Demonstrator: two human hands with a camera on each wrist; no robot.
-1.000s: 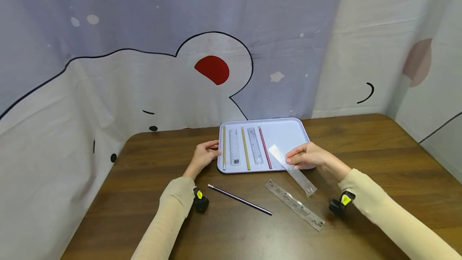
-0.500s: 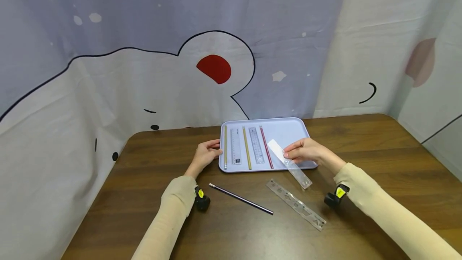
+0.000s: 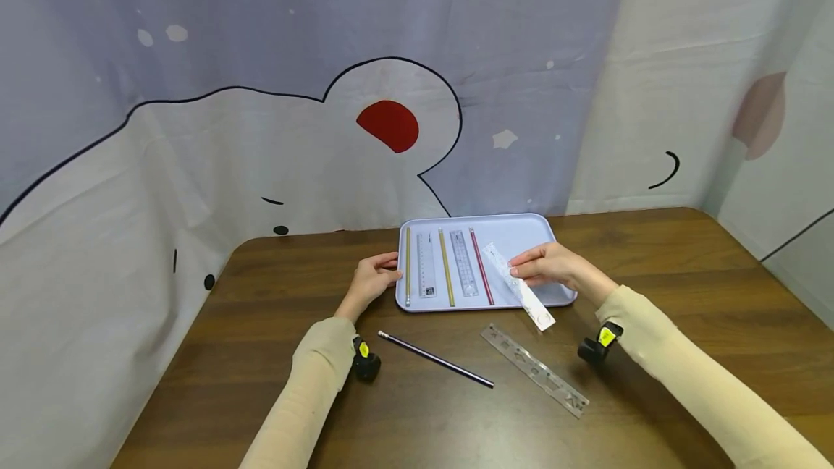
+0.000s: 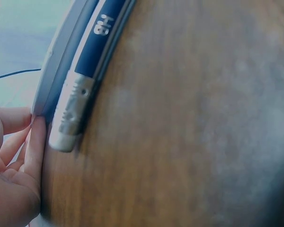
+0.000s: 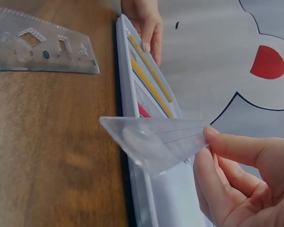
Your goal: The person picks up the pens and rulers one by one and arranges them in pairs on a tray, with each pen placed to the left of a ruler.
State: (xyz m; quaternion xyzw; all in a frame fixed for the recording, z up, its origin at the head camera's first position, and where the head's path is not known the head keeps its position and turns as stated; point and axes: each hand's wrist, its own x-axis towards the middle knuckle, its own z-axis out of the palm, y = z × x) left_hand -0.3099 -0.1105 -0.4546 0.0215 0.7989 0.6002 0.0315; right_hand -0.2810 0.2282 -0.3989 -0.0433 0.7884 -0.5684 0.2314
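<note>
My right hand (image 3: 554,266) pinches a clear plastic ruler (image 3: 531,302) between thumb and fingers. This ruler slants above the right half of a pale lavender tray (image 3: 521,226), its near end past the front rim. In the right wrist view the held ruler (image 5: 156,142) is tilted. At the tray's left edge, my left hand (image 3: 371,281) grips the rim with thumb and fingers. Inside the tray lie a yellow pencil (image 3: 407,266), a clear ruler (image 3: 426,266), another yellow pencil (image 3: 446,266), a second clear ruler (image 3: 464,263) and a red pencil (image 3: 482,266), set side by side.
On the brown wooden table (image 3: 274,353), in front of the tray, lie a dark pencil (image 3: 435,359) with a white eraser end and a clear stencil ruler (image 3: 534,370) with cut-out shapes. A printed curtain (image 3: 260,136) hangs behind the table's far edge.
My right hand has carried the ruler slightly left and away from me, so more of it is over the tray. Its face now catches more light. My left hand stays at the tray.
</note>
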